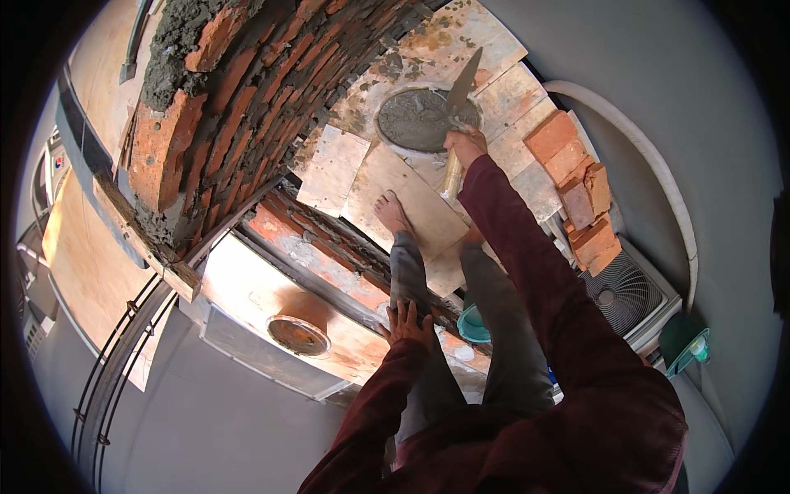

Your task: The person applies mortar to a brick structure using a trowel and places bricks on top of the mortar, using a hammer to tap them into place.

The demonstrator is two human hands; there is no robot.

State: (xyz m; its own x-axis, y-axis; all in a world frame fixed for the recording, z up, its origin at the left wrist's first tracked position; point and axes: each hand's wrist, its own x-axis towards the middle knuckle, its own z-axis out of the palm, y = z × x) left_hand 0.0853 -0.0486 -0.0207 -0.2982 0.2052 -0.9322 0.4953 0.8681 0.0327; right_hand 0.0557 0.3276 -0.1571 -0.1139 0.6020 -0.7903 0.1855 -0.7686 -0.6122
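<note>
Because the person stands barefoot on loose boards laid over a high ledge, the gravest risk I judge is a board tipping or sliding under a shifted foot, since the ground lies far below. The curved brick wall (239, 90) beside them carries wet mortar along its top course, and a knock could dislodge a fresh brick. The stack of spare bricks (580, 193) sits at the very edge of the boards (395, 189) above an outdoor fan unit (629, 292); a nudge could send one down onto it. The right hand (465, 146) has its fingers wrapped tight round the handle of a trowel (461, 90), whose blade rests in the round pan of grey mortar (420, 119); a hasty scoop could spill mortar over the boards. The left hand (407, 323) lies with fingers spread on the knee. A small green bottle with a pale cap (695, 346) hangs at the right; any label is too small to tell.
</note>
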